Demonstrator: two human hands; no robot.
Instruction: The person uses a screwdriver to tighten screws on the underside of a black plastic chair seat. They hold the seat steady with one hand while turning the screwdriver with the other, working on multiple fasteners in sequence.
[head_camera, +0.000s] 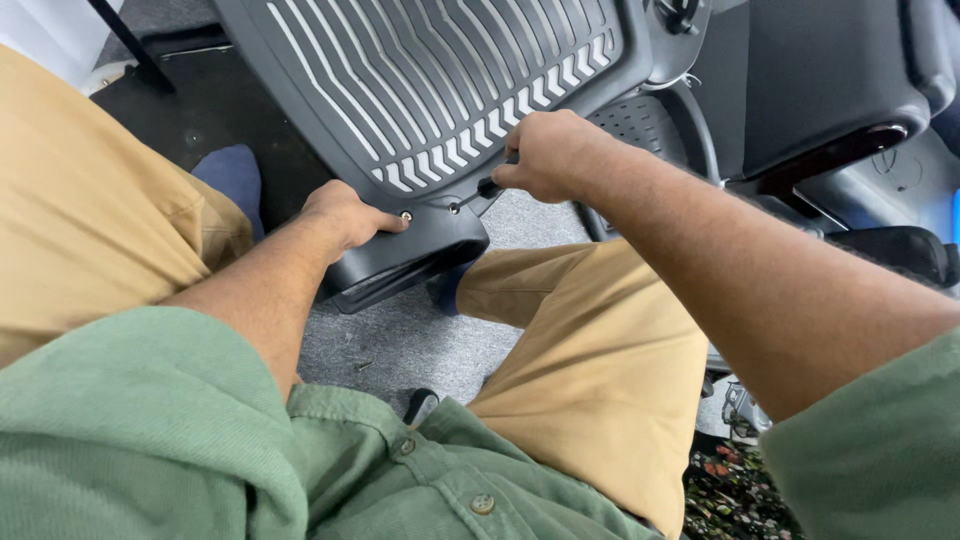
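Observation:
A dark grey slatted plastic chair back (430, 80) leans between my knees, its lower bracket (410, 255) resting near the floor. My right hand (545, 155) is closed around a black-handled screwdriver (485, 190), whose tip points at a screw on the bracket. My left hand (345, 215) grips the bracket's left edge, a fingertip touching a small silver screw (406, 215).
Grey carpet (400, 340) lies under me. My tan trousers (600, 350) flank the chair part. A black seat cushion (820, 70) and a chair base (900, 250) lie at the right. A small black item (420, 403) sits on the carpet near my shirt.

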